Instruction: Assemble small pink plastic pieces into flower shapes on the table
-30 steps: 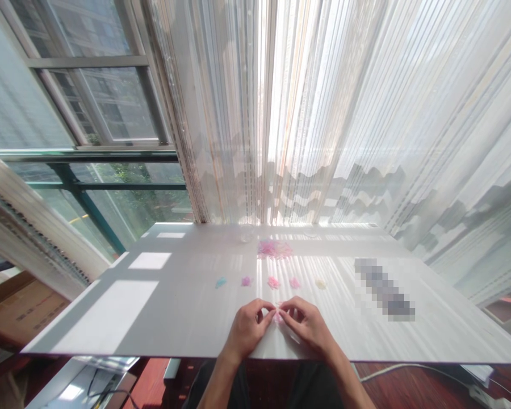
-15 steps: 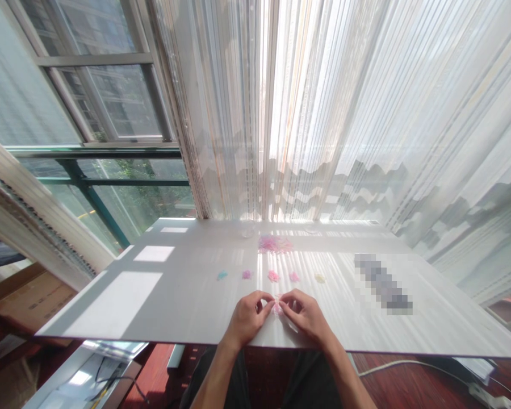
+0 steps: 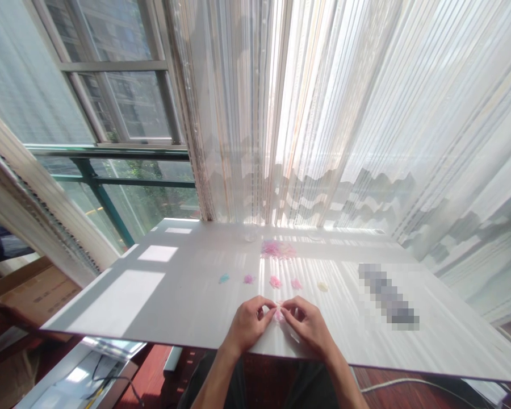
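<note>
Near the front edge of the white table (image 3: 187, 318), my left hand (image 3: 252, 322) and my right hand (image 3: 305, 325) meet with fingertips pinched on a small pink piece (image 3: 278, 316) between them. What exactly it is cannot be made out. Beyond my hands lies a row of small piles: blue-green (image 3: 224, 278), purple (image 3: 249, 279), deeper pink (image 3: 275, 282), light pink (image 3: 296, 283) and pale yellow (image 3: 322, 286). Farther back spreads a larger heap of pink and purple pieces (image 3: 277, 249).
A clear round object (image 3: 251, 234) stands near the back edge. On the right of the table is a blurred-out patch (image 3: 389, 295). Curtains (image 3: 315, 113) hang behind the table. A cardboard box (image 3: 34, 289) and a low surface with cables (image 3: 89, 375) are at the left.
The whole view has shifted slightly, so the table sits a little lower and more to the right. My hands keep their pinch on the pink piece.
</note>
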`<state>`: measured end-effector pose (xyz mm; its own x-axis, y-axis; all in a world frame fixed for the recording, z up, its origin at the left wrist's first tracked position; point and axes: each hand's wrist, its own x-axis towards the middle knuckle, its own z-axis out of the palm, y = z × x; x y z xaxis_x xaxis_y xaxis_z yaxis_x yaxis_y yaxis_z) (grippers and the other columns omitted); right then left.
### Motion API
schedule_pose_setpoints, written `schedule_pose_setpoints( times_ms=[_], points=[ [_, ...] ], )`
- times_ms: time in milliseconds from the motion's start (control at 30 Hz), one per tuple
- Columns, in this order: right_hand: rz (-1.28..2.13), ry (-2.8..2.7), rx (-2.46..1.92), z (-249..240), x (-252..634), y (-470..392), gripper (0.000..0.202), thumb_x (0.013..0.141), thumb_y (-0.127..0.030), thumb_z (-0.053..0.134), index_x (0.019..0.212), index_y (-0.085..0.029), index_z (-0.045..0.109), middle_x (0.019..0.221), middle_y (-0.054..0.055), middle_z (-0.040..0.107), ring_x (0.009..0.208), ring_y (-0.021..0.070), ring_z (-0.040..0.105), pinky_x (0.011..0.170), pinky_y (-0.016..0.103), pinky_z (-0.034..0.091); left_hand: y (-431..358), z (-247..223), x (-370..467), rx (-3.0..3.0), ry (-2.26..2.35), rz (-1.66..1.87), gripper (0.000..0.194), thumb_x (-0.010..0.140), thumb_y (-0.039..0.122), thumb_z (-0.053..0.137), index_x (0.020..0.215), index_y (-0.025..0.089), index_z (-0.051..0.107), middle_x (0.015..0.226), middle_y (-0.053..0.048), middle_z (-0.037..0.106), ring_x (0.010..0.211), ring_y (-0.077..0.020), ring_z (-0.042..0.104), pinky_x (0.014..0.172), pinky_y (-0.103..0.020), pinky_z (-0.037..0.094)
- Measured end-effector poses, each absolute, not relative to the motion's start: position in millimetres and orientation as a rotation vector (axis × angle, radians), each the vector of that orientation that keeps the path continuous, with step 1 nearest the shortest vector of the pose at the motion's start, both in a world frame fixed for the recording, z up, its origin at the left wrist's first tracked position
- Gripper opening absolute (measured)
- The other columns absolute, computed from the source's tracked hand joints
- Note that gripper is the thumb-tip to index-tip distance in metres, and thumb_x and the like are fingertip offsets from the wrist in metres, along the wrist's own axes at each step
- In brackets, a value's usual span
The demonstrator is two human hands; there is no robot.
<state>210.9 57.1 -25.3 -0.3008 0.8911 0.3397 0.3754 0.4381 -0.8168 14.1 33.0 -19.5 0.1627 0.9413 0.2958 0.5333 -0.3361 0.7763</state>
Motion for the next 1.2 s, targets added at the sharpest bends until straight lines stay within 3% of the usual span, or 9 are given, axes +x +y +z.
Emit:
schedule_pose_setpoints(
  times_ms=[1200],
  points=[
    [0.796, -1.883, -1.098, -18.5, 210.6, 53.9, 0.026, 0.090, -0.044, 0.063, 0.086, -0.021, 0.074, 0.076, 0.003, 0.069, 0.062, 0.0147, 0.056, 0.059, 0.027, 0.048, 34.4, -17.1, 14.2, 1.947, 1.383, 1.055, 0.021, 0.091, 0.035, 0.059, 0.092, 0.020, 0.074, 0.083, -0.004, 0.074, 0.064, -0.0139, 0.061, 0.066, -0.025, 0.049]
  ],
)
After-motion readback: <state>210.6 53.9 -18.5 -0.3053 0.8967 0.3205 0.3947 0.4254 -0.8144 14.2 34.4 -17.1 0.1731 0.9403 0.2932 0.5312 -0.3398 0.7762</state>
